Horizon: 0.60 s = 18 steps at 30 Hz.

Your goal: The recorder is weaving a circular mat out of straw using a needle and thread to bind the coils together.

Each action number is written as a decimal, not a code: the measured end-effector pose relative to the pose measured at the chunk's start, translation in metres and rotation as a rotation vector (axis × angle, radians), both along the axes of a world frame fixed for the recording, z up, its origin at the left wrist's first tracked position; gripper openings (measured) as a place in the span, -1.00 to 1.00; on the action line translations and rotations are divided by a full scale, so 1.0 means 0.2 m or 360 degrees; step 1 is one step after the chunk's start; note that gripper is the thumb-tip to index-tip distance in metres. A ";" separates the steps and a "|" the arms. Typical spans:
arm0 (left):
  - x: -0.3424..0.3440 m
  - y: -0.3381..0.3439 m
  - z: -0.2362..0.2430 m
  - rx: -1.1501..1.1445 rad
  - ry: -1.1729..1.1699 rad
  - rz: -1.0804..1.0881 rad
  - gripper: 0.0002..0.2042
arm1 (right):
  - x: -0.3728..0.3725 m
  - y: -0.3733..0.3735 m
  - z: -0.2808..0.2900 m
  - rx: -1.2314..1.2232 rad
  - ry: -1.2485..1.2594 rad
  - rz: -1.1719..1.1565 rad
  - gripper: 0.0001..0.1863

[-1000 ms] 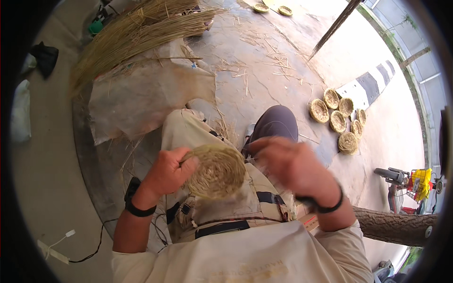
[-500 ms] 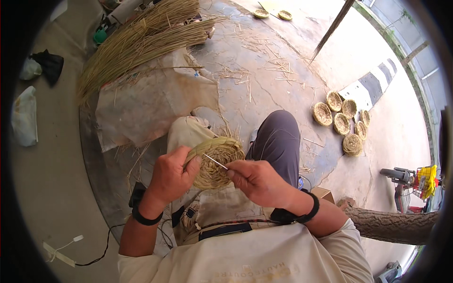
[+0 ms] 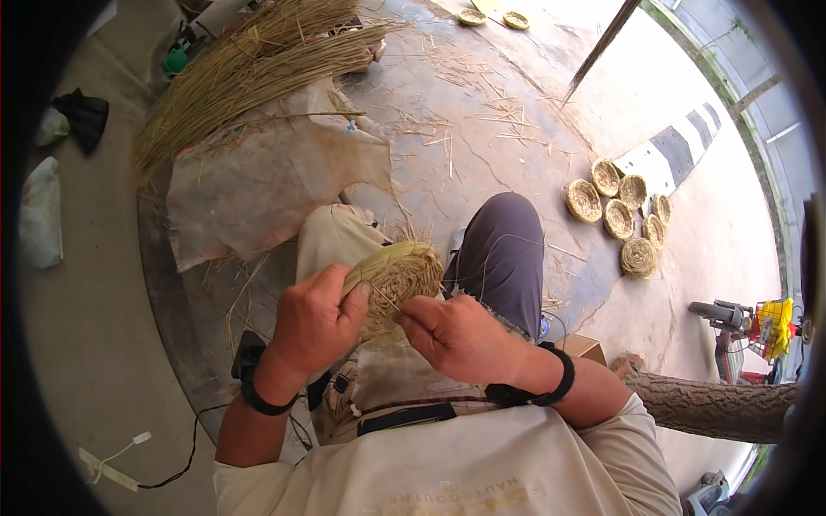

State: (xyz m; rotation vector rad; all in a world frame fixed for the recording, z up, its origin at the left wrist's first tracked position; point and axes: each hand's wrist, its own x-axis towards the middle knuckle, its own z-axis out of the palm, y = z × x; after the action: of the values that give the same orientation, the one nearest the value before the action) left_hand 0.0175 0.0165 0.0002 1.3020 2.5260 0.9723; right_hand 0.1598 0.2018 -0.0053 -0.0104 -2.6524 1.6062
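My left hand (image 3: 317, 320) grips the left rim of a round, coiled straw basket (image 3: 404, 275) held above my lap, tilted with its woven inside showing. My right hand (image 3: 447, 337) is closed in a pinch on a thin needle-like tool (image 3: 385, 296) that slants across the basket toward my left thumb; where its tip lies I cannot tell. A fine thread (image 3: 495, 241) loops over my dark trouser leg on the right.
Straw bundles (image 3: 258, 73) and a worn sheet (image 3: 275, 181) lie ahead left. Several finished baskets (image 3: 618, 219) sit right beside a striped board (image 3: 667, 150); two more (image 3: 471, 19) are farther off. A log (image 3: 714, 404) and a cycle (image 3: 748, 327) are at right, bags (image 3: 39, 215) at left.
A second ago the basket lay flatter and my right hand was raised at its right; that hand came in over the basket with the tool, and has since shifted slightly down and left.
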 end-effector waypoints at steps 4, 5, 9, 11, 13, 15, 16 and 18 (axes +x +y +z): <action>0.03 0.02 -0.01 0.0034 0.0122 0.0049 -0.85 | -0.05 -0.01 -0.01 -0.0068 -0.0020 -0.0064 -0.84; 0.03 0.02 -0.01 0.0033 0.0119 0.0047 -0.85 | -0.06 -0.01 -0.01 -0.0161 -0.0008 -0.0094 -0.80; 0.05 0.03 -0.06 0.0043 0.0231 -0.0018 -0.84 | -0.11 -0.01 -0.06 -0.0437 -0.0109 -0.0132 -0.78; 0.06 0.04 -0.08 0.0048 0.0251 -0.0067 -0.83 | -0.13 -0.02 -0.11 -0.0460 -0.0017 -0.0157 -0.77; 0.04 0.03 -0.08 0.0034 0.0255 -0.0069 -0.82 | -0.12 0.00 -0.10 -0.0410 -0.0099 -0.0111 -0.79; 0.01 0.01 -0.05 0.0006 0.0289 -0.0038 -0.80 | -0.08 0.02 -0.07 -0.0359 -0.0177 -0.0044 -0.81; -0.01 0.00 -0.04 -0.0018 0.0319 -0.0021 -0.79 | -0.05 0.05 -0.06 -0.0243 -0.0182 0.0091 -0.80; -0.03 0.00 -0.04 -0.0006 0.0352 0.0000 -0.78 | -0.02 0.05 -0.05 -0.0122 -0.0175 0.0224 -0.80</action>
State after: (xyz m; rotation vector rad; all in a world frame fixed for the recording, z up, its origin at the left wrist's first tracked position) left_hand 0.0110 0.0164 -0.0072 1.4841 2.6855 0.8664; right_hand 0.1549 0.2123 -0.0158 0.0898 -2.7269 1.7991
